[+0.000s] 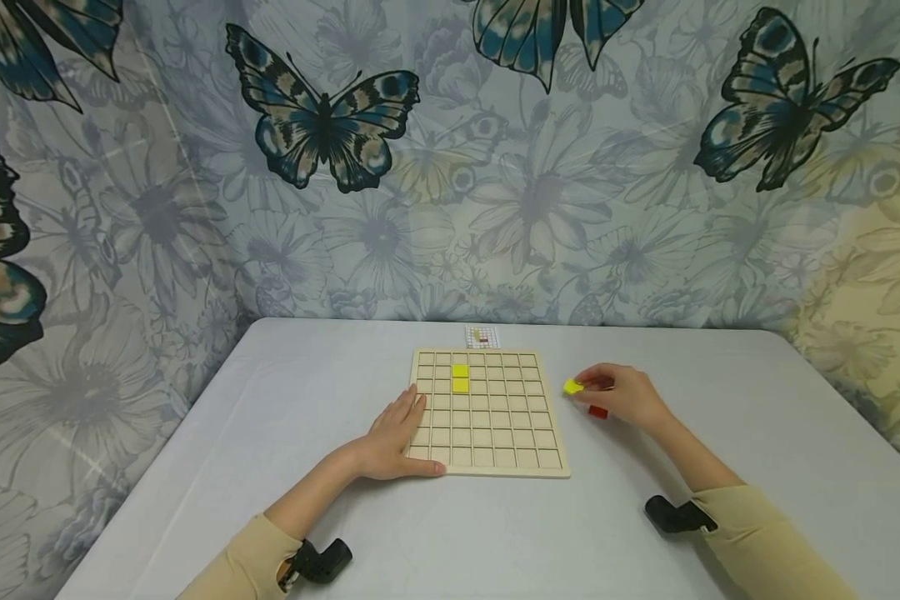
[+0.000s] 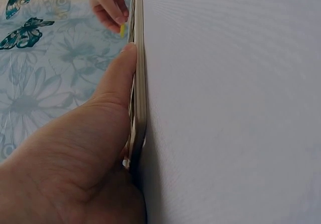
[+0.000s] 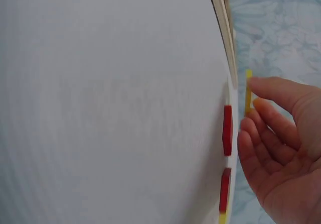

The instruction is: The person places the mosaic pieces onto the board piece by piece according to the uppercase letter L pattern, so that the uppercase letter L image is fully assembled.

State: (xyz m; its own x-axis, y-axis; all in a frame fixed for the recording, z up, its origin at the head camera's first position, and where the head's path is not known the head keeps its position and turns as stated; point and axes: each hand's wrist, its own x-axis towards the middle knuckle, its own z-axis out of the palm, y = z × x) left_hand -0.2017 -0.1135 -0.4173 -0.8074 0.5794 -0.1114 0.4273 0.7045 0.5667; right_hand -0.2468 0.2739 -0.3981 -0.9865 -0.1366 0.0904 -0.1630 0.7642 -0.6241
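My right hand (image 1: 626,396) pinches a small yellow tile (image 1: 572,387) between thumb and fingers, just off the right edge of a wooden grid board (image 1: 502,437). Under that hand a red tile (image 1: 597,412) lies on the table. The right wrist view shows a red tile (image 3: 227,130), a second red tile (image 3: 224,190) and a bit of yellow (image 3: 222,218) at the bottom. Two yellow tiles (image 1: 460,378) sit one above the other in the board's upper squares. My left hand (image 1: 392,443) rests along the board's left side and lower left corner, fingers and thumb extended.
A small card (image 1: 482,337) with a printed grid and coloured squares lies behind the board. The white table (image 1: 285,392) meets a butterfly-patterned cloth (image 1: 540,275) at the back. Black devices (image 1: 326,562) are worn at both wrists.
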